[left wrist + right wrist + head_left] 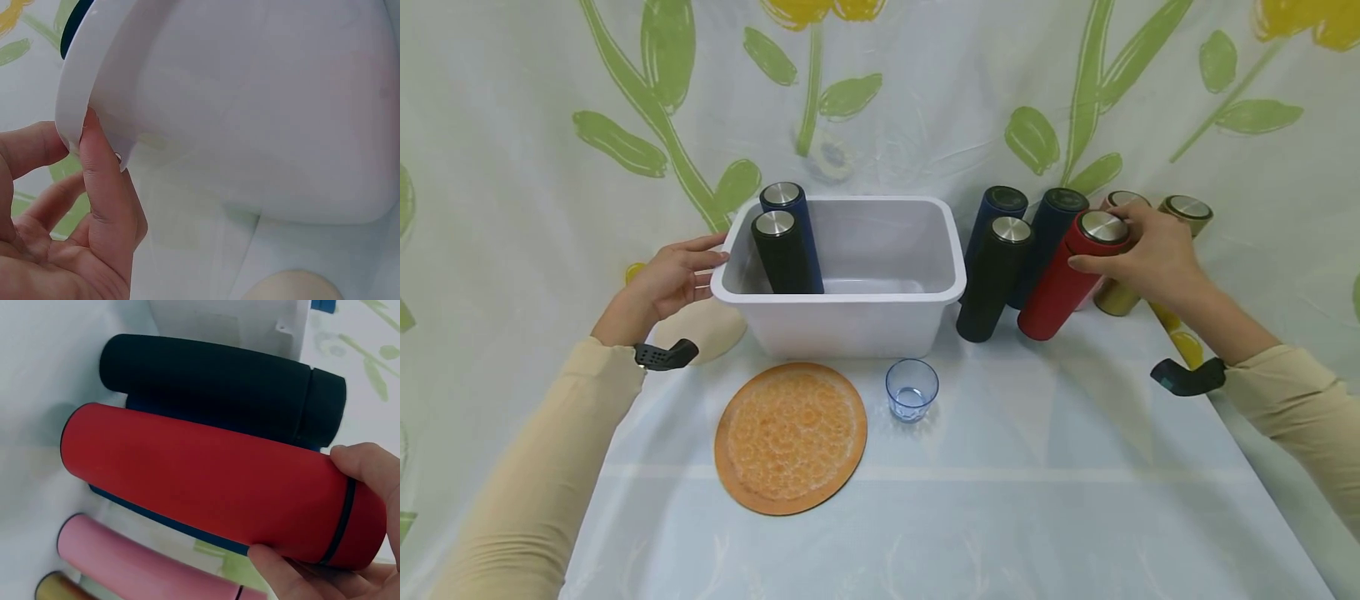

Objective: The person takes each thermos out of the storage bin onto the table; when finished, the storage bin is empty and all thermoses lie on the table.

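Note:
My left hand pinches the left rim of a white plastic tub, thumb and finger on either side of the edge in the left wrist view. Inside the tub's left end stand a black thermos bottle and a blue one behind it. To the right of the tub, my right hand grips a red thermos bottle around its silver-topped lid. The right wrist view shows the red bottle beside a black bottle, its base close to the table; whether it touches cannot be made out.
Black, blue and dark blue bottles crowd the red one's left. Pink and gold bottles stand on its right. In front of the tub are a round orange mat and a glass; a cream disc lies left.

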Demonstrator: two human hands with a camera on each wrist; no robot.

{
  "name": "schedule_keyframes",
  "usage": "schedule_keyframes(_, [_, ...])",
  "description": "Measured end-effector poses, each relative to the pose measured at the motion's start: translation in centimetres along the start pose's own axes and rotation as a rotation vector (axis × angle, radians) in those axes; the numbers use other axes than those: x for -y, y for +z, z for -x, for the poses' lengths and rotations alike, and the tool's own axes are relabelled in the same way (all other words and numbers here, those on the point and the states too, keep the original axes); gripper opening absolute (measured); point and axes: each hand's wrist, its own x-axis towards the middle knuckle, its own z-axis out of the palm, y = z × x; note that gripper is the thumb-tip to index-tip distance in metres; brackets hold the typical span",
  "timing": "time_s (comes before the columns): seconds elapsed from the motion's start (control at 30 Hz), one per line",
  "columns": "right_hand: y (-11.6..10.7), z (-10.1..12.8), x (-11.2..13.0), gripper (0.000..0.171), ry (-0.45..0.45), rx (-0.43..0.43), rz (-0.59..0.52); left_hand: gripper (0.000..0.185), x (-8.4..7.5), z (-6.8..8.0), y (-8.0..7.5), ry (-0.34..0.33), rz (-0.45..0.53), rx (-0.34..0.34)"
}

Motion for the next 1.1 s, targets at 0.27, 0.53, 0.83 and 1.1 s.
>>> schedule_keyframes(0.27, [0.7, -0.2, -0.7, 0.080, -0.020, -0.010, 0.006, 0.066, 0.1, 0.1, 0.0, -0.008, 0.008, -0.010])
schedule_keyframes(0.53, [1.3, -0.2, -1.0, 0.077, -0.021, -0.001, -0.035, 0.068, 0.1, 0.1, 0.1, -0.003, 0.010, -0.009])
schedule_keyframes(0.83, [1.9, -0.6, -1.1, 0.074, -0.036, 0.003, -0.013, 0.066, 0.1, 0.2, 0.0, -0.008, -0.011, -0.020])
schedule_keyframes(1.1, [2.0, -1.3, -1.5, 0.071, -0.051, 0.014, -0.008, 0.068, 0.1, 0.5, 0.0, 0.003, -0.002, -0.009])
